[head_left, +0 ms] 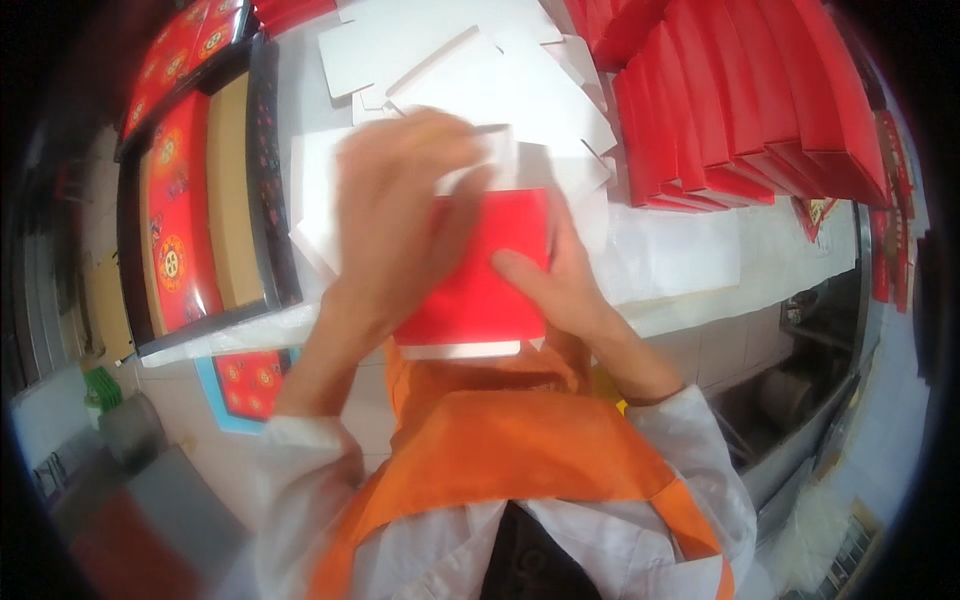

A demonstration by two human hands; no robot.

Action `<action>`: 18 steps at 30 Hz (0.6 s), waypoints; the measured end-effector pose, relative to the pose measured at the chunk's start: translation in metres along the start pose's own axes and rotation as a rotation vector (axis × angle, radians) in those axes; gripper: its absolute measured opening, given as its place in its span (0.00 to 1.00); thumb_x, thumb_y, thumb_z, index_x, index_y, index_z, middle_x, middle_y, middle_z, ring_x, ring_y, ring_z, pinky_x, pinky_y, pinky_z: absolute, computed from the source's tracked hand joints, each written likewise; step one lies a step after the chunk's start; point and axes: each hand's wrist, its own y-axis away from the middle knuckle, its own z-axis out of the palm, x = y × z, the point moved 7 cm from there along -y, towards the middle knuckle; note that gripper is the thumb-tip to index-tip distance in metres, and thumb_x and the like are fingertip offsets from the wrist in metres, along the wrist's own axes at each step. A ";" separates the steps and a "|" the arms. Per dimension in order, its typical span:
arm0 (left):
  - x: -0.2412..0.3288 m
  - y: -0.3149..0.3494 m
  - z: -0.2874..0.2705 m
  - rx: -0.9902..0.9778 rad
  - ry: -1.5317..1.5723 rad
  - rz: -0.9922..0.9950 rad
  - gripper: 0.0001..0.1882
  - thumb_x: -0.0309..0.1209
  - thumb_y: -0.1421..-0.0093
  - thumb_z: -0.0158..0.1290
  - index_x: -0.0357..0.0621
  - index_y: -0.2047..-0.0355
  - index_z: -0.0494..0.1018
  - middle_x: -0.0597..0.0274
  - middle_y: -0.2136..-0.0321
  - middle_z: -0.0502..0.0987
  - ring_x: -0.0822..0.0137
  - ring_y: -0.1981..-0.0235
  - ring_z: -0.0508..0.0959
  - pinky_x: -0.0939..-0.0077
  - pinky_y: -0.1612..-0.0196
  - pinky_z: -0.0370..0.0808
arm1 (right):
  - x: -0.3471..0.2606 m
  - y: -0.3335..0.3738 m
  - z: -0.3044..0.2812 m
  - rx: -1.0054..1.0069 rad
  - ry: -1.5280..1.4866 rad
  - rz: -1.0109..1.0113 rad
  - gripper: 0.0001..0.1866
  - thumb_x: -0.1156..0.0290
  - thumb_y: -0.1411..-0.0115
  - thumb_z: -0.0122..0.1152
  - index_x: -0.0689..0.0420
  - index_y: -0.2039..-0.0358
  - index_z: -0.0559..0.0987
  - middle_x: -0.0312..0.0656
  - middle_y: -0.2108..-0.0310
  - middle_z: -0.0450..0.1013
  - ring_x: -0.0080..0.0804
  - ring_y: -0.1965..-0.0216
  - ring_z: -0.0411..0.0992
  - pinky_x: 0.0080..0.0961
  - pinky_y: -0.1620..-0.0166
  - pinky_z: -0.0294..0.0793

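Observation:
A red carton (490, 265) with a white inner side is held in front of my orange apron, at the table's near edge. My right hand (565, 280) grips it from the right, thumb lying on the red face and fingers hidden behind. My left hand (395, 200) is smeared by motion at the carton's left and far side, its fingers curled near a raised white flap (495, 165). Whether those fingers pinch the flap, I cannot tell. Beyond both hands, flat white card blanks (440, 70) lie loosely overlapped on the table.
Red folded cartons (740, 100) stand in a row at the far right. On the left is a black-edged tray (265, 180) with patterned red boxes (180, 220). The white-covered table (670, 300) ends just before me. A patterned red box (250, 385) in a blue container sits below.

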 end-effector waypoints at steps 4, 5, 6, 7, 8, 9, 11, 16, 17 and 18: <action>-0.032 0.065 -0.008 0.190 0.033 -0.313 0.27 0.29 0.47 0.54 0.44 0.49 0.57 0.52 0.54 0.65 0.56 0.51 0.67 0.70 0.51 0.68 | 0.002 0.008 -0.021 0.140 -0.083 0.002 0.42 0.76 0.48 0.54 0.61 0.38 0.40 0.48 0.42 0.50 0.31 0.41 0.51 0.26 0.42 0.52; -0.043 0.082 0.006 0.046 0.050 -0.472 0.31 0.30 0.47 0.53 0.45 0.45 0.53 0.51 0.52 0.64 0.56 0.51 0.67 0.71 0.51 0.67 | -0.001 0.011 -0.023 0.143 -0.062 -0.024 0.42 0.76 0.48 0.53 0.61 0.38 0.40 0.48 0.42 0.50 0.31 0.41 0.51 0.26 0.42 0.52; -0.043 0.092 0.020 -0.007 0.353 -0.669 0.32 0.30 0.46 0.52 0.45 0.43 0.51 0.51 0.52 0.64 0.57 0.52 0.68 0.71 0.51 0.67 | 0.001 0.013 -0.023 0.125 0.034 -0.028 0.41 0.77 0.48 0.53 0.61 0.38 0.41 0.48 0.42 0.51 0.31 0.42 0.52 0.26 0.42 0.52; -0.038 0.102 0.039 -0.058 0.662 -0.857 0.34 0.31 0.45 0.51 0.45 0.42 0.48 0.50 0.52 0.64 0.58 0.52 0.68 0.71 0.51 0.67 | 0.005 0.016 -0.023 0.107 0.130 -0.034 0.40 0.77 0.47 0.52 0.60 0.39 0.42 0.48 0.42 0.51 0.30 0.42 0.52 0.27 0.42 0.52; -0.033 0.105 0.042 -0.047 0.711 -0.862 0.34 0.30 0.45 0.51 0.45 0.41 0.47 0.51 0.52 0.64 0.60 0.52 0.68 0.71 0.51 0.67 | 0.008 0.020 -0.022 0.098 0.228 -0.033 0.39 0.78 0.47 0.52 0.60 0.39 0.44 0.48 0.43 0.52 0.30 0.42 0.53 0.27 0.42 0.52; -0.030 0.108 0.045 -0.035 0.759 -0.867 0.34 0.30 0.44 0.50 0.45 0.41 0.47 0.52 0.53 0.64 0.61 0.53 0.68 0.72 0.51 0.67 | 0.008 0.022 -0.022 0.084 0.174 -0.012 0.36 0.76 0.46 0.51 0.60 0.39 0.46 0.48 0.43 0.52 0.32 0.42 0.53 0.27 0.42 0.52; -0.026 0.119 0.050 -0.031 0.859 -0.941 0.32 0.30 0.44 0.49 0.46 0.41 0.47 0.53 0.54 0.64 0.64 0.54 0.67 0.73 0.51 0.66 | 0.005 0.025 -0.023 0.062 0.069 0.032 0.31 0.72 0.44 0.49 0.60 0.41 0.51 0.48 0.43 0.52 0.35 0.42 0.52 0.29 0.42 0.52; -0.030 0.172 0.065 -0.058 0.828 -1.049 0.18 0.29 0.40 0.44 0.43 0.50 0.57 0.59 0.56 0.65 0.69 0.54 0.66 0.78 0.51 0.64 | 0.031 0.035 -0.026 0.076 0.196 -0.067 0.18 0.64 0.38 0.40 0.63 0.55 0.69 0.49 0.45 0.57 0.39 0.42 0.54 0.30 0.44 0.55; -0.030 0.179 0.067 -0.076 0.826 -1.051 0.15 0.30 0.40 0.44 0.42 0.53 0.59 0.59 0.56 0.65 0.69 0.53 0.65 0.77 0.51 0.63 | 0.036 0.038 -0.026 0.106 0.137 -0.026 0.18 0.63 0.37 0.38 0.63 0.59 0.72 0.49 0.47 0.59 0.39 0.42 0.54 0.30 0.45 0.56; -0.030 0.183 0.067 -0.081 0.805 -1.041 0.14 0.29 0.40 0.43 0.42 0.53 0.60 0.61 0.59 0.65 0.71 0.55 0.65 0.79 0.52 0.63 | 0.041 0.042 -0.025 0.095 0.149 -0.027 0.17 0.65 0.37 0.38 0.64 0.60 0.73 0.50 0.48 0.61 0.39 0.43 0.56 0.30 0.46 0.57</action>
